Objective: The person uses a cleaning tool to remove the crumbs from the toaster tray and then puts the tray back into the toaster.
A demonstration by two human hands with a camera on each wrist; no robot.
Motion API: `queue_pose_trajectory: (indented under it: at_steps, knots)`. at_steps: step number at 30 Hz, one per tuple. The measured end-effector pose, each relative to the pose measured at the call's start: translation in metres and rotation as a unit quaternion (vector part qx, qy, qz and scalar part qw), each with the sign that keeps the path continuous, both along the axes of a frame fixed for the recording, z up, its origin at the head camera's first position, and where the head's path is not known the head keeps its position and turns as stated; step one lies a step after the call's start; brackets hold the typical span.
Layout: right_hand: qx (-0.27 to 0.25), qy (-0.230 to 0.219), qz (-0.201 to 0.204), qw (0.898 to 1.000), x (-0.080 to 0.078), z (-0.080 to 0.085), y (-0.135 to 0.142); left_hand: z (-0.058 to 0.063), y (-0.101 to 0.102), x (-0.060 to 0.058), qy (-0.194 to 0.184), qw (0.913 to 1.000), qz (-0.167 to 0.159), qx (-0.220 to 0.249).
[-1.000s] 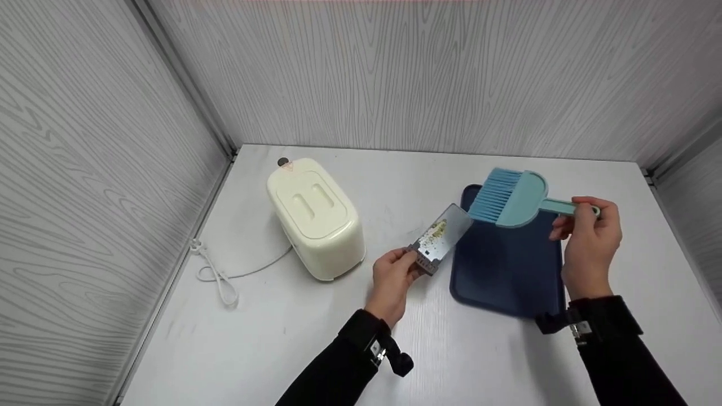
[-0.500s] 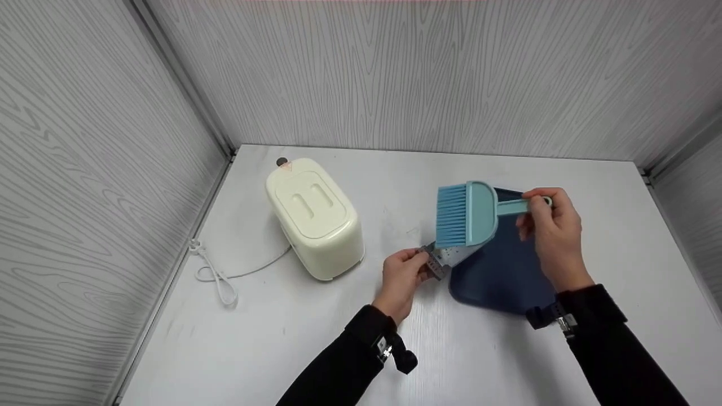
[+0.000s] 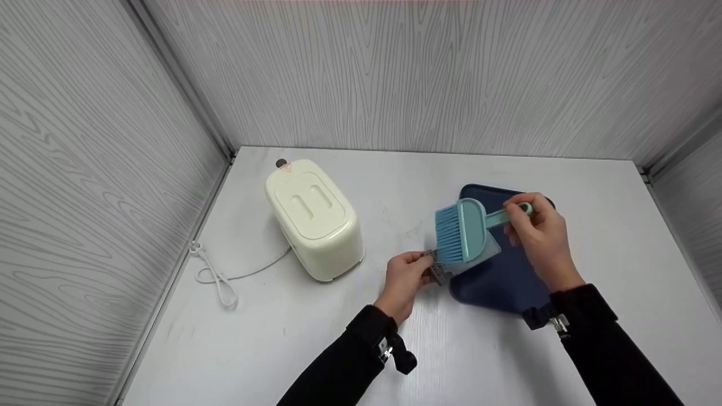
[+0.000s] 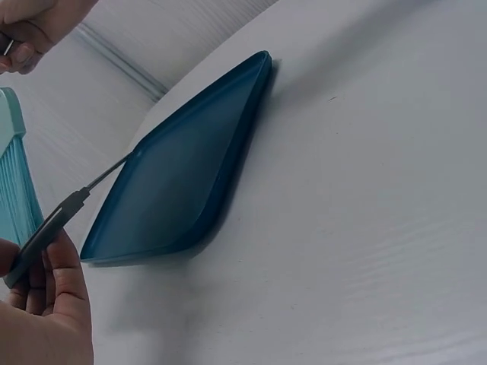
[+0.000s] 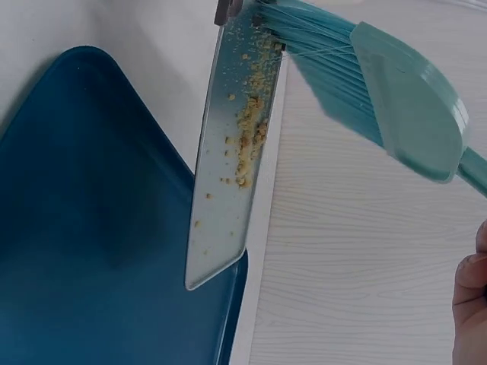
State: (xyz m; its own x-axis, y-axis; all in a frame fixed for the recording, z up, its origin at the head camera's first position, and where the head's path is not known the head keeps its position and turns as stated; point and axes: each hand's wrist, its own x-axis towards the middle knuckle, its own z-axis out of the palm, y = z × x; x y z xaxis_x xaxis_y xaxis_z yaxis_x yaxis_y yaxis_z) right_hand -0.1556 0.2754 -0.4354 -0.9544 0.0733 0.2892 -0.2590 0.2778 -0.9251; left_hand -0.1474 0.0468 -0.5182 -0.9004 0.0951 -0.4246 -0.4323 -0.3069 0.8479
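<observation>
Brush (image 3: 472, 230) shifting leftward and lower since one second ago — right hand (image 3: 538, 239) pinching its handle (image 3: 497, 219), left hand (image 3: 403, 285) pinching metal tray (image 5: 219, 220) by grey end (image 3: 439, 276), crumbs (image 5: 250, 131) lying along it, free end (image 3: 489, 248) projecting over navy tray (image 3: 502, 285).

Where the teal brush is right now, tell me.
In the head view, the teal brush is right of centre, gripped by the right hand, its bristles at the grey end of the crumb-strewn tray in the left hand.
</observation>
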Motion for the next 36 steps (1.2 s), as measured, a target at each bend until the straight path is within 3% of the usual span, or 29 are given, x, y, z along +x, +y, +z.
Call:
queue_pose_trajectory:
  at_steps: [4, 8, 12, 20, 25, 36]
  knots:
    - [-0.017, -0.013, 0.021, 1.0, 0.0, -0.003, -0.004, -0.001, 0.0, 0.001, 0.006, 0.9999, -0.01, 0.002]
    - [0.011, -0.022, 0.026, 0.999, -0.001, -0.006, -0.008, 0.0, 0.001, 0.001, 0.012, 0.9998, -0.014, -0.001]
    - [0.054, -0.024, 0.02, 0.998, -0.003, -0.011, -0.012, 0.001, 0.002, 0.001, 0.015, 0.9997, -0.017, -0.01]
    - [0.035, -0.035, -0.008, 0.999, -0.01, -0.014, -0.01, 0.005, 0.005, -0.001, 0.022, 0.9995, -0.014, -0.019]
    - [0.036, -0.039, -0.003, 0.999, -0.015, -0.016, -0.005, 0.007, 0.005, -0.002, 0.028, 0.9993, -0.014, -0.019]
    - [0.085, -0.035, 0.002, 0.996, -0.024, -0.023, 0.012, 0.006, 0.004, -0.001, 0.034, 0.999, -0.022, -0.019]
